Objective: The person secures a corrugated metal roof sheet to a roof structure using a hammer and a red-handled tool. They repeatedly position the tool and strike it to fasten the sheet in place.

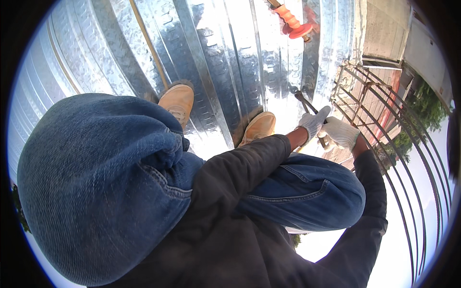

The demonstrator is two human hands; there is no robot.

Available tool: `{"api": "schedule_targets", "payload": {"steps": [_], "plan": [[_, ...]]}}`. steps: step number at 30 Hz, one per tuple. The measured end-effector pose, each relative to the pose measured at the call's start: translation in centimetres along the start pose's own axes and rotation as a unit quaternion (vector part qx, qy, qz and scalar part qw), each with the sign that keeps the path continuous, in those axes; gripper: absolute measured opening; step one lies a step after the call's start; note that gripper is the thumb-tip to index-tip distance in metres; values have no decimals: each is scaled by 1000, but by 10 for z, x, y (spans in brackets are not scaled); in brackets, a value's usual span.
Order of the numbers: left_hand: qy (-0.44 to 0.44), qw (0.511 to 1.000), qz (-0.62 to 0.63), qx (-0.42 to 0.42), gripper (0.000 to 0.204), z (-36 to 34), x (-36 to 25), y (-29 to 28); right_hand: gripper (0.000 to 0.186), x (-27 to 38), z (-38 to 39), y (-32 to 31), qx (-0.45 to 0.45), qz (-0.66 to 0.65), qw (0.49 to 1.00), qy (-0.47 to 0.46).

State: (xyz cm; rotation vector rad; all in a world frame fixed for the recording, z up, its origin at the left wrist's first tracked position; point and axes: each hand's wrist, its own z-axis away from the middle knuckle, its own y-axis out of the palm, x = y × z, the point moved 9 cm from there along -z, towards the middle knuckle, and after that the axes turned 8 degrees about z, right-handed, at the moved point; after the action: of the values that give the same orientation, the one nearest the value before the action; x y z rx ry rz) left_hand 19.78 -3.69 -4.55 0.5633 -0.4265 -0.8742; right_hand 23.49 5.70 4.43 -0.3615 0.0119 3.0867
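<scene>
Broad, ribbed sheets of shiny silver galvanized metal point(216, 62) spread beyond the fingers point(322, 115) and far off to their left, forming the surface underfoot. Faded blue denim jeans point(91, 187) cover two bent legs in a deep squat, one knee well to the left of the fingers, the other just below them. A dark grey, long-sleeved top point(230, 249) fills the area nearest the body; its left sleeve runs diagonally across the right thigh up to the fingers, while its right sleeve bends sharply round the outside of the right knee and rises to meet them. An open lattice of thin, dark steel bars point(389, 120) curves past, close to the right of the fingers. Two tan, laced shoes point(259, 126) stand on the sheets, left of the fingers. The right hand point(341, 132), in a whitish knitted glove, turns inward beside the left hand point(313, 122), gloved in pale grey; the left reaches forward, one finger lying outstretched. Both are closed round a dark, slender, long-handled metal tool point(302, 98), though most fingertips are hidden. Its head projects ahead of the left fingers, near the sheets. Well beyond the fingers lies an orange, ridged grip with a red disc-shaped guard point(291, 23).
</scene>
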Motion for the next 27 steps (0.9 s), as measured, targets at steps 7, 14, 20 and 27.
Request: {"api": "schedule_targets", "payload": {"steps": [7, 14, 20, 27], "plan": [[-1, 999, -23, 30, 108, 0, -10, 6, 50, -19, -18, -10, -13, 19, 999, -27], [-74, 993, 79, 43, 98, 4, -25, 10, 31, 58, 11, -16, -14, 233, 857, -460], [8, 999, -39, 24, 53, -48, 2, -18, 15, 21, -29, 43, 18, 347, 925, -157], [217, 894, -380, -96, 38, -64, 17, -21, 37, -24, -49, 62, -157, 39, 982, -102]]}}
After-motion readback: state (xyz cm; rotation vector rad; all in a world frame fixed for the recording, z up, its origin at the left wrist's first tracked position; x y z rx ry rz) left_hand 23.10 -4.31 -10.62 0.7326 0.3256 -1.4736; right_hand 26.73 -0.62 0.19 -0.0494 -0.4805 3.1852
